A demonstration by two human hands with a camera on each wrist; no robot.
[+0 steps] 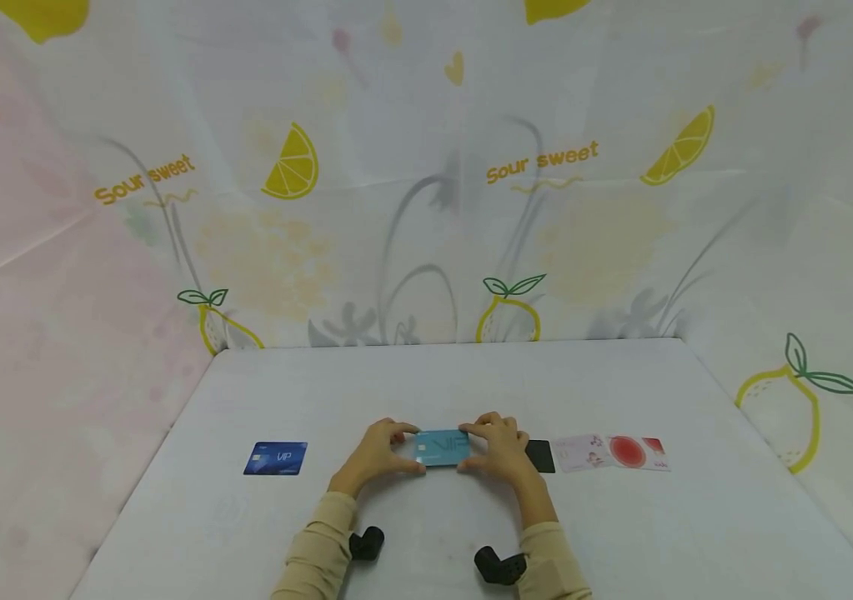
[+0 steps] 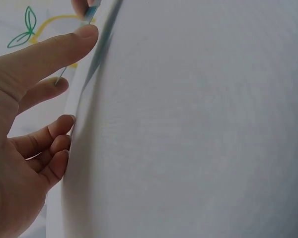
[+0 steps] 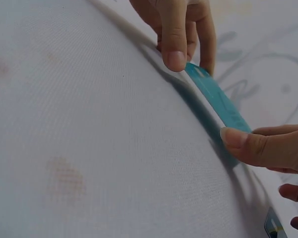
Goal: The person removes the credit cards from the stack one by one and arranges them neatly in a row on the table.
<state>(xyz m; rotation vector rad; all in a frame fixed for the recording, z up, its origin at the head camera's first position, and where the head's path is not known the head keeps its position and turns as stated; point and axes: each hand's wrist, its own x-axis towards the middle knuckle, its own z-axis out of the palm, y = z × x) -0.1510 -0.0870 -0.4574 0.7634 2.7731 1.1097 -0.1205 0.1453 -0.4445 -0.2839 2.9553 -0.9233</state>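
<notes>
A teal card (image 1: 441,448) with a chip and the letters VIP is held between both hands, near the middle of the white table. My left hand (image 1: 377,454) pinches its left end between thumb and index finger. At the other end, my right hand (image 1: 499,450) does the same. In the right wrist view the teal card (image 3: 219,96) is raised off the surface, its shadow falling below it. Only a sliver of it shows in the left wrist view, beyond the left thumb (image 2: 64,49). The other left fingers are bent near the tabletop.
A dark blue VIP card (image 1: 276,458) lies to the left. Right of the hands lie a black card (image 1: 541,456), partly hidden by the right hand, a pale pink flowered card (image 1: 580,452) and a card with a red circle (image 1: 638,452). A lemon-print cloth (image 1: 426,233) hangs behind the table (image 1: 441,375).
</notes>
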